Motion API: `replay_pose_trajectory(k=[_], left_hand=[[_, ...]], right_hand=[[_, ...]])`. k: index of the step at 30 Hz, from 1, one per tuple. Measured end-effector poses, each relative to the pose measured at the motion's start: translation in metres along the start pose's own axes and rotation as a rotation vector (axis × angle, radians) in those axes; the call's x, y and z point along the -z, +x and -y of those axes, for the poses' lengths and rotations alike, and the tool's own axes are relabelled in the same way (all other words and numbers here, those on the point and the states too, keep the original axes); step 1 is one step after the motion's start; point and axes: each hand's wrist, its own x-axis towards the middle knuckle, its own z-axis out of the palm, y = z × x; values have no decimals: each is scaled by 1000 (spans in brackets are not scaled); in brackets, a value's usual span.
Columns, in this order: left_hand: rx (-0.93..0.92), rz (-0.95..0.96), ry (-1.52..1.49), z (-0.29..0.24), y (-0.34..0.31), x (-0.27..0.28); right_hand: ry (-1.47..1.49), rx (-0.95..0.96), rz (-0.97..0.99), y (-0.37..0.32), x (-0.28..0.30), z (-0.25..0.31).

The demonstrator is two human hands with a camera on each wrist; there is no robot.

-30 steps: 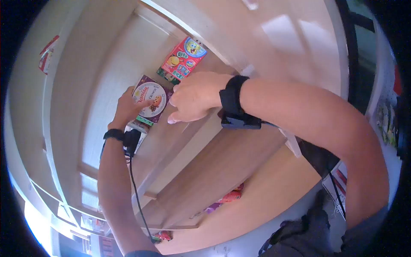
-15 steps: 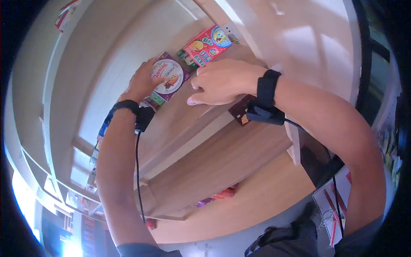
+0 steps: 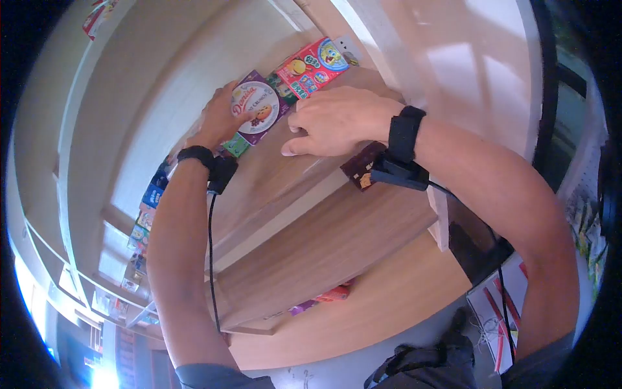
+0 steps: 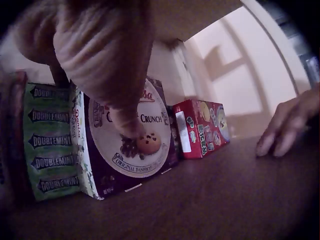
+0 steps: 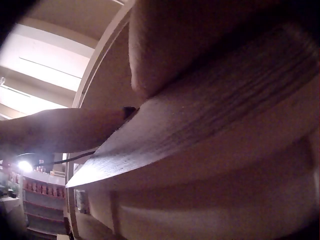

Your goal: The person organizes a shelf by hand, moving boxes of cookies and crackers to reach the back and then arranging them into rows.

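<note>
A purple Danisa cookie box (image 3: 262, 104) stands on the wooden shelf. My left hand (image 3: 220, 117) grips it at its left side, thumb across the front; the left wrist view shows the thumb on the round label of the box (image 4: 150, 115). Right of it is a red box with a cartoon picture (image 3: 314, 68). Green Doublemint packs (image 4: 52, 142) stand left of the cookie box. My right hand (image 3: 346, 123) is at the shelf, in front of the red box, fingers bent and holding nothing visible; in the left wrist view its fingertips touch or nearly touch the shelf.
More small packages (image 3: 152, 194) line the shelf on the left. A dark brown box (image 3: 361, 167) lies on the level below, under my right wrist. Red and purple packets (image 3: 334, 294) show lower down. A white upright panel (image 3: 440, 214) stands at the right.
The camera view has shifted, so the shelf and boxes appear further right and higher than at first. The cookie box now appears closer against the red box, with my left hand still on it.
</note>
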Motion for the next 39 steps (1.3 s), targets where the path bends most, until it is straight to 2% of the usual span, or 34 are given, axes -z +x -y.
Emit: replay_pose_trajectory(k=[5,8,10,13,17,19,20,22,25,26,27,29,30,32,34,36,37,39], left_hand=[[3,4,16,5,1,-4],[-12,-58,-7,9,-5,-2],[-23,-168,28,10,-14,2],[32,-175,-94,-2,-35,28],[68,-319,-178,26,-57,33],[242,-299,-572,35,-69,33],[255,-308,-575,39,-75,30],[281,-396,-837,42,-87,20],[331,-350,-881,40,-108,7],[379,-318,-897,40,-112,6],[381,-330,-914,41,-114,8],[377,-288,-1000,40,-118,16],[380,-293,-1017,40,-120,16],[296,-269,-1021,37,-119,14],[282,-243,-1016,38,-119,13],[263,-217,-1009,37,-118,13],[260,-226,-979,37,-118,14],[241,-230,-950,37,-118,14]], right_hand=[[-8,-18,2,2,0,1],[-12,-19,1,2,2,1],[-14,-15,12,2,1,0],[16,-1,-31,3,-4,-3],[-15,31,-97,3,-7,-3],[-24,45,-124,1,-5,-1],[-34,44,-158,-2,-2,3],[-82,10,-205,-4,-1,9],[-107,29,-255,-3,-4,9],[-62,81,-346,-3,-10,5],[-80,83,-337,-2,-14,2],[-120,337,-706,-4,-22,1],[-133,339,-691,-9,-25,4],[-348,759,-871,-28,-35,16],[-427,988,-504,-51,-71,28],[-392,1109,-328,-57,-119,34],[-402,1103,-319,-54,-132,29],[-551,657,107,-49,-155,21]])
